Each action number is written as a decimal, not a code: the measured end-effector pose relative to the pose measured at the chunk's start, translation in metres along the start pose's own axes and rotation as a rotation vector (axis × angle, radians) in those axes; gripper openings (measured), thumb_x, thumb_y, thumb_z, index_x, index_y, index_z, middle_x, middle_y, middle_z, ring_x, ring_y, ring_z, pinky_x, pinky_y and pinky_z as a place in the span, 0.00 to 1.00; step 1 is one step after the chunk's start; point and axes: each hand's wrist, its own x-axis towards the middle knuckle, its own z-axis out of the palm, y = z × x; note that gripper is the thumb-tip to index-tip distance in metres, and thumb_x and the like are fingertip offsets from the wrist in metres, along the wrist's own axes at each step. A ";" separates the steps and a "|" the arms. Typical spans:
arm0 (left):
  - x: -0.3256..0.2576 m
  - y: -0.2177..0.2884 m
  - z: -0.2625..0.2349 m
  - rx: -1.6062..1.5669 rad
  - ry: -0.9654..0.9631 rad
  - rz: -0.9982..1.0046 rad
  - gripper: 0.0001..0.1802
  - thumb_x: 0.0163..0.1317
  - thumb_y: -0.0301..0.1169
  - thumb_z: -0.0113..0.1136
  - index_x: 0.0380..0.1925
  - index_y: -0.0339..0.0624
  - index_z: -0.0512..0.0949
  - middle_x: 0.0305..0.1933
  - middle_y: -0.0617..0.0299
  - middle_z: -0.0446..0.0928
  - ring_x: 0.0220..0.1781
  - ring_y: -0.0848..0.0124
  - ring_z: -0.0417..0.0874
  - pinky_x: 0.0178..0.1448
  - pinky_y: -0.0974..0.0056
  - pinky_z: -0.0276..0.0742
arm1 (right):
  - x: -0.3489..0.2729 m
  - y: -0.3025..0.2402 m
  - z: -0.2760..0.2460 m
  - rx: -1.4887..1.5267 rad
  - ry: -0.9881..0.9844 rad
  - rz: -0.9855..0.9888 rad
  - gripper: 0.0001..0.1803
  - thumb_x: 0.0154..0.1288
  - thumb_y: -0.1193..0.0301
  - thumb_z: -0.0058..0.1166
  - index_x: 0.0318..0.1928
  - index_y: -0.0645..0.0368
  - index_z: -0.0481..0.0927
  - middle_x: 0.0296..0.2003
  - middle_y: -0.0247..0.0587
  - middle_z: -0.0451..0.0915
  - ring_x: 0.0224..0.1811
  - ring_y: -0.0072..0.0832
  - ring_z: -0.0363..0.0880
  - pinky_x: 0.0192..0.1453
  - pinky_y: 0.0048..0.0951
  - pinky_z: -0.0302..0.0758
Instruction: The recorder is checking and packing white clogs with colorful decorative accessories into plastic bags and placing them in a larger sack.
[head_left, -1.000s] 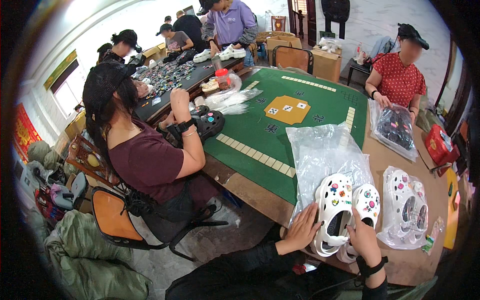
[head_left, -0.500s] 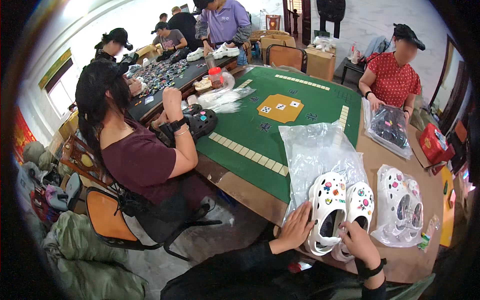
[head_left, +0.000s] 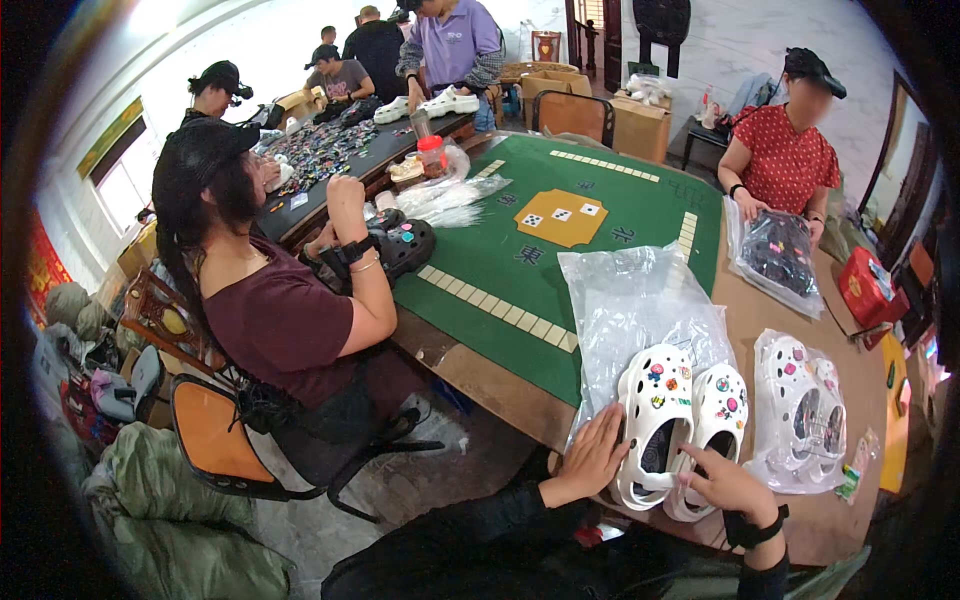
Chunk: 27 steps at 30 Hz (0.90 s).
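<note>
A pair of white clogs with colourful charms lies at the near edge of the table, toes pointing away from me. Flat fingers of my left hand (head_left: pixel 592 460) rest along the outer side of the left clog (head_left: pixel 660 384). My right hand (head_left: pixel 728 484) is over the heel of the right clog (head_left: pixel 722 398), index finger stretched out toward the gap between the shoes; it grips nothing that I can see. Beneath the toes spreads a clear plastic bag (head_left: pixel 640 295). To the right, another white pair (head_left: pixel 792 365) is wrapped in clear plastic.
Green mahjong-print cloth (head_left: pixel 480 250) covers much of the table (head_left: pixel 850 400). Across it, a person in red handles bagged dark clogs (head_left: pixel 775 255). At left, a person in maroon works on a black clog (head_left: pixel 408 245). A red box (head_left: pixel 868 285) stands at the right edge.
My right hand has shifted slightly right and its index finger has straightened away from the clog's heel opening. My left hand and the clogs have hardly moved.
</note>
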 end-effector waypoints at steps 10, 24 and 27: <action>0.002 0.002 -0.002 -0.003 -0.032 -0.011 0.33 0.68 0.42 0.37 0.65 0.30 0.47 0.67 0.43 0.53 0.69 0.53 0.53 0.69 0.56 0.47 | 0.027 -0.031 -0.004 -0.159 -0.003 0.205 0.35 0.63 0.48 0.41 0.62 0.59 0.60 0.29 0.63 0.77 0.35 0.56 0.76 0.41 0.46 0.72; 0.003 -0.007 -0.005 -0.156 -0.059 -0.046 0.32 0.69 0.45 0.32 0.64 0.34 0.50 0.66 0.44 0.55 0.68 0.52 0.55 0.68 0.56 0.50 | 0.008 -0.020 0.020 -0.512 0.424 0.048 0.24 0.57 0.53 0.52 0.41 0.63 0.75 0.27 0.51 0.78 0.37 0.45 0.74 0.48 0.38 0.67; 0.004 -0.007 -0.019 -0.101 -0.081 -0.028 0.29 0.68 0.46 0.33 0.64 0.42 0.57 0.64 0.46 0.59 0.66 0.52 0.59 0.66 0.54 0.54 | -0.003 -0.022 0.026 -0.514 0.439 0.045 0.23 0.54 0.56 0.55 0.41 0.63 0.75 0.26 0.50 0.77 0.41 0.45 0.71 0.49 0.39 0.66</action>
